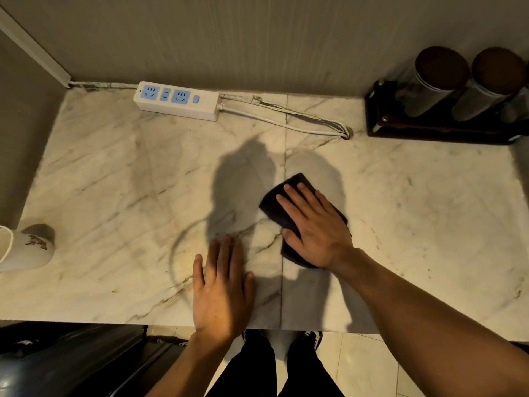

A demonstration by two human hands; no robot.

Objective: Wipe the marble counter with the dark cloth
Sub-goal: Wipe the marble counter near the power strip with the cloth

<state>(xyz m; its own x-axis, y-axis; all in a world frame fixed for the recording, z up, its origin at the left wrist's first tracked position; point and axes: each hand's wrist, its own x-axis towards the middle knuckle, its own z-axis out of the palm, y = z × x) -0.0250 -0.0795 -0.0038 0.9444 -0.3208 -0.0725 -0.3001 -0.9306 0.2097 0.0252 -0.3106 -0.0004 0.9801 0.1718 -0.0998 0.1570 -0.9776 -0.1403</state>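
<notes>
A: Our right hand (315,227) lies spread flat on the folded dark cloth (276,206), mid-way across the pale veined marble surface (114,173); our left hand (221,285) rests open near the front edge.

B: Risk ahead, we judge: sweeping far could snag the white power strip (177,100); leftward, the white printed cup (25,250).

Bare forearms with no sleeves, left hand (221,287) and right hand (316,227) ungloved, black trousers (252,371), dark shoes (312,338) with white laces.
</notes>
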